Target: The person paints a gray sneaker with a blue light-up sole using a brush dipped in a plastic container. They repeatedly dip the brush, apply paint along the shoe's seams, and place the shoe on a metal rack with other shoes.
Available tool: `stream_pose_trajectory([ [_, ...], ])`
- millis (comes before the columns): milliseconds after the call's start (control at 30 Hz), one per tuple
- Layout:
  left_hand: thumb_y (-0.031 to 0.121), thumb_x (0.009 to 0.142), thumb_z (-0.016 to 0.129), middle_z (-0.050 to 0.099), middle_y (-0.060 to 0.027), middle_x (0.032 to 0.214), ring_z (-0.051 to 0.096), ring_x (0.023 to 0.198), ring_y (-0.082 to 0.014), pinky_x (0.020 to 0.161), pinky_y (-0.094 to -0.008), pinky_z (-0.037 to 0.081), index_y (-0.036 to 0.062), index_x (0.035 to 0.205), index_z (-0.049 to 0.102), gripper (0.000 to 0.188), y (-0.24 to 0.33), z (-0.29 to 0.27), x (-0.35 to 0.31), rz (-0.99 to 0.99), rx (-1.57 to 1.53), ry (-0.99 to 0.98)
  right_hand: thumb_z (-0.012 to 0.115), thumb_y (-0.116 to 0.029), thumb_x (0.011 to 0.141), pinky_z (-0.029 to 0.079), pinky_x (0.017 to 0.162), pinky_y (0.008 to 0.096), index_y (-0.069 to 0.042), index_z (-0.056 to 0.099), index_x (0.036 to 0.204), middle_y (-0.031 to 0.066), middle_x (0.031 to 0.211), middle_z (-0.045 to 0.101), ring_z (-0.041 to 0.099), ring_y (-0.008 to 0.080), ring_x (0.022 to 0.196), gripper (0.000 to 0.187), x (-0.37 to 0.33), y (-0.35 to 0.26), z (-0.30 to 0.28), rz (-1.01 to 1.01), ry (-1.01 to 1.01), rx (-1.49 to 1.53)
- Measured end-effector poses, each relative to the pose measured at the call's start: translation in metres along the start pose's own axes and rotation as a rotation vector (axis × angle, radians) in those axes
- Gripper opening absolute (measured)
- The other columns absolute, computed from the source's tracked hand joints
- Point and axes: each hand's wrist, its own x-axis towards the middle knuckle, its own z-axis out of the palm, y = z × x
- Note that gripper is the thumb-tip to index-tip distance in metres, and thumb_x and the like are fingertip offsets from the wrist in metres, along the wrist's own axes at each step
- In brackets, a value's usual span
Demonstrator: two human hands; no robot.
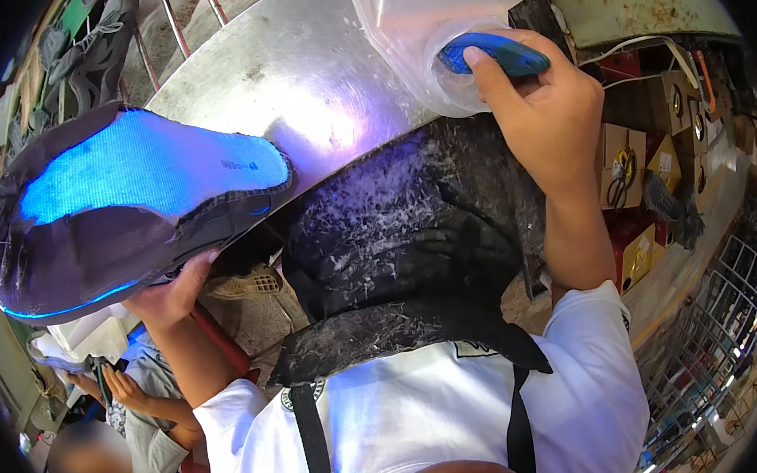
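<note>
My left hand (174, 293) grips a dark shoe upper (100, 254) from beneath and holds it bottom up at the left. Its pale fabric underside (151, 165) glows blue-violet under the light, and a bright blue line runs along its toe edge. At the upper right, my right hand (550, 103) is closed on a flat, blue brush-like tool (506, 54), thumb on top. One end of that tool sits in the round mouth of a translucent plastic container (461, 95); whether it has bristles is hidden.
A shiny metal worktop (268, 76) curves between my hands. Grey shoes (102, 54) lie by a rack at the upper left. Another person (141, 388) works at the lower left. Boxes and yellow-handled scissors (624, 168) stand at the right, near a wire rack (714, 326).
</note>
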Motion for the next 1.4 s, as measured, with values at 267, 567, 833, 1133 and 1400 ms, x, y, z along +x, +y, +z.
stream_pose_trajectory([
  [267,0.005,0.064,0.097,0.062,-0.0158,0.125,0.064,0.111,-0.0246,0.093,-0.0378,0.055,-0.0063,0.135,0.049,0.087,0.016,0.001,0.009,-0.178,0.012,0.029,0.079,-0.014,0.09,0.053,0.058,0.0269,0.002,0.073,0.105,0.0075,0.081,0.072,0.066,0.0126,0.065,0.023,0.018,0.029,-0.05,0.181,-0.42,0.327],
  [567,0.023,0.06,0.091,0.04,-0.0203,0.157,0.048,0.139,-0.0308,0.118,-0.0408,0.035,0.001,0.163,0.014,0.13,0.025,0.013,0.075,-0.263,-0.532,-0.075,0.07,-0.011,0.092,0.05,0.047,0.0298,0.011,0.064,0.11,0.0179,0.083,0.07,0.064,0.019,0.059,0.028,-0.019,0.036,-0.055,0.511,-0.23,0.835],
  [833,0.024,0.057,0.092,0.031,-0.0221,0.163,0.039,0.148,-0.0316,0.123,-0.0387,0.026,0.0009,0.163,0.013,0.135,0.032,0.063,0.073,-0.354,-0.977,-0.274,0.063,-0.018,0.1,0.061,0.075,0.0388,0.011,0.062,0.121,0.0215,0.095,0.072,0.072,0.0296,0.078,0.035,-0.022,-0.026,0.037,0.402,-0.319,1.67],
  [1133,0.029,0.059,0.096,0.024,-0.0257,0.165,0.032,0.151,-0.0374,0.124,-0.0476,0.026,-0.0001,0.163,0.009,0.138,0.038,0.062,0.075,-0.333,-0.955,-0.377,0.076,-0.024,0.09,0.061,0.067,0.0361,0.007,0.067,0.119,0.0275,0.101,0.072,0.073,0.0308,0.073,0.044,-0.011,-0.02,-0.01,-0.466,-0.643,0.987],
  [1400,0.022,0.059,0.092,0.039,-0.0258,0.158,0.044,0.145,-0.0309,0.121,-0.0363,0.026,-0.0067,0.161,0.018,0.129,0.042,0.057,0.076,-0.317,-0.944,-0.424,0.071,-0.02,0.093,0.058,0.066,0.0314,0.008,0.066,0.117,0.0243,0.101,0.071,0.07,0.0219,0.07,0.038,0.034,-0.035,-0.021,-0.503,-0.655,0.717],
])
